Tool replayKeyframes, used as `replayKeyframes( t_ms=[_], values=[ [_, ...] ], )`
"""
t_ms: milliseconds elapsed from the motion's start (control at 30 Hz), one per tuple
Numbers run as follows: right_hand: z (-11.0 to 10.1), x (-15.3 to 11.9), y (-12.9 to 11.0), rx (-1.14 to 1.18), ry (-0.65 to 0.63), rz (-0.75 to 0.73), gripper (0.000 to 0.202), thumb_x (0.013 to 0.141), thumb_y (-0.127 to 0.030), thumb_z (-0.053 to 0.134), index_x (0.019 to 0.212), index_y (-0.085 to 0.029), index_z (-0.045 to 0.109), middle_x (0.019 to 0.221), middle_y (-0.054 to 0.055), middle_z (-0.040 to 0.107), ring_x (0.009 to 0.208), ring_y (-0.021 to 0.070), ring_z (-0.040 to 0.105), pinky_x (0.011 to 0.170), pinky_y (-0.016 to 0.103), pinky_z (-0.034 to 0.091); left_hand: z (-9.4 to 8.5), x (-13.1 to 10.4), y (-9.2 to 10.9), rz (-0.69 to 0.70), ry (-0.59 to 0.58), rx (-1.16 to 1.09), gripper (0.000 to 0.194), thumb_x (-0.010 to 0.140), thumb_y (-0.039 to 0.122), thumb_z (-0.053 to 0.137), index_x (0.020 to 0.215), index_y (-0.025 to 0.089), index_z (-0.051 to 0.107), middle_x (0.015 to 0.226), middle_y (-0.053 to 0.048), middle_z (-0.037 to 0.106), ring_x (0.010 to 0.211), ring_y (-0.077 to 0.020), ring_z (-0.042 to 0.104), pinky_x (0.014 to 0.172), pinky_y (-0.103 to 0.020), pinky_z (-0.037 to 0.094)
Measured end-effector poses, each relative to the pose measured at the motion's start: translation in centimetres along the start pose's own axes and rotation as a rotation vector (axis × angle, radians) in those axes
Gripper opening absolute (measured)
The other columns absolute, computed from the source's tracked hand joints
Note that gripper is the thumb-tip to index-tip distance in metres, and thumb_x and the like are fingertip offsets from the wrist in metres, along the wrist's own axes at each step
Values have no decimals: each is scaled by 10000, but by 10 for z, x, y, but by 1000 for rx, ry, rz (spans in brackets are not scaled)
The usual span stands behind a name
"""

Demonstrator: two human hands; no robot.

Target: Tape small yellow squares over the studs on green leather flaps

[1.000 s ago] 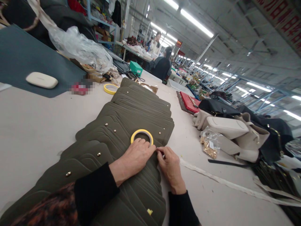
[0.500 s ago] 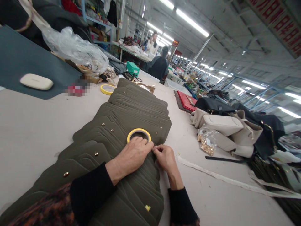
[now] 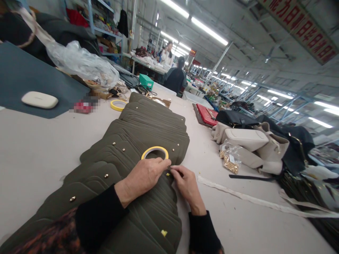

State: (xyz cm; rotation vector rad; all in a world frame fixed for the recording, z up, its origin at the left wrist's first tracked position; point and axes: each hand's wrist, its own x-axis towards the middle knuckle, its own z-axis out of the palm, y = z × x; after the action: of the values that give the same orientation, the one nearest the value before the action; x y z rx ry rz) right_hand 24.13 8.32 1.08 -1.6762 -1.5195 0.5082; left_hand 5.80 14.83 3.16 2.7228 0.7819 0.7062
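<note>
My left hand [image 3: 144, 177] is closed on a roll of yellow tape [image 3: 154, 148], which stands out beyond its fingers. Under it lies a long row of overlapping dark green panels [image 3: 132, 130] with small gold-coloured studs. Thumb and index finger of my right hand [image 3: 187, 182] are pinched together near the panels' right edge, close to my left fingertips; what they hold, if anything, is too small to make out. A small yellow scrap [image 3: 168, 174] lies on the panels between my hands, and another yellow piece [image 3: 164, 233] sits nearer me.
A second yellow tape roll [image 3: 118, 105] lies beyond the panels' left side. On the left a white case [image 3: 39, 100] rests on a dark sheet. Beige bags [image 3: 246, 137], a bag of gold hardware [image 3: 230, 162] and a white strip [image 3: 238, 197] lie to the right. People work farther back.
My fingertips have moved slightly apart. The small yellow scrap between my hands now shows, where before it was not visible. The whole view has shifted a little.
</note>
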Motion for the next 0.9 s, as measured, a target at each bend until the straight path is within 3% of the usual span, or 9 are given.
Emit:
replayKeyframes(
  t_ms=[100,200,433,600,733,900],
  values=[
    [-2,-2,-6,163,127,-64,209,865,-264,559,999,-183,697,931,51,726,829,182,662,754,302,526,0,-2,-3,34,54,-29,357,954,190,427,1308,239,430,973,-27,677,877,-163,653,781,-269,512],
    [1,-2,-14,97,152,-244,175,856,-201,572,990,-191,683,933,53,712,825,170,648,747,294,521,-1,-3,-5,26,49,-24,491,946,207,469,1406,232,300,1078,-49,682,950,-178,664,814,-287,525],
    [11,0,-18,-116,167,-505,149,848,-106,535,864,-197,652,816,33,690,759,153,628,714,279,501,1,-2,-5,27,10,-18,424,940,209,492,1335,189,340,1058,-61,683,907,-184,681,765,-275,523],
    [13,-1,-19,-228,303,-566,145,786,-79,538,784,-184,639,690,13,665,613,132,604,606,242,474,-2,-1,-4,38,-15,-38,211,952,185,432,1160,202,468,983,-30,665,874,-162,663,716,-248,494],
    [15,-5,-25,-192,333,-450,121,761,-116,564,773,-170,671,668,13,672,580,128,604,598,241,481,-5,1,-4,21,-22,-10,125,949,164,414,966,203,531,869,-4,627,810,-155,632,673,-243,461],
    [17,2,-24,235,221,51,109,753,-252,615,716,-168,673,569,-15,639,501,128,582,520,244,488,-4,-1,4,40,71,66,161,928,144,401,855,186,539,770,-6,586,697,-155,579,598,-251,417]
  ],
)
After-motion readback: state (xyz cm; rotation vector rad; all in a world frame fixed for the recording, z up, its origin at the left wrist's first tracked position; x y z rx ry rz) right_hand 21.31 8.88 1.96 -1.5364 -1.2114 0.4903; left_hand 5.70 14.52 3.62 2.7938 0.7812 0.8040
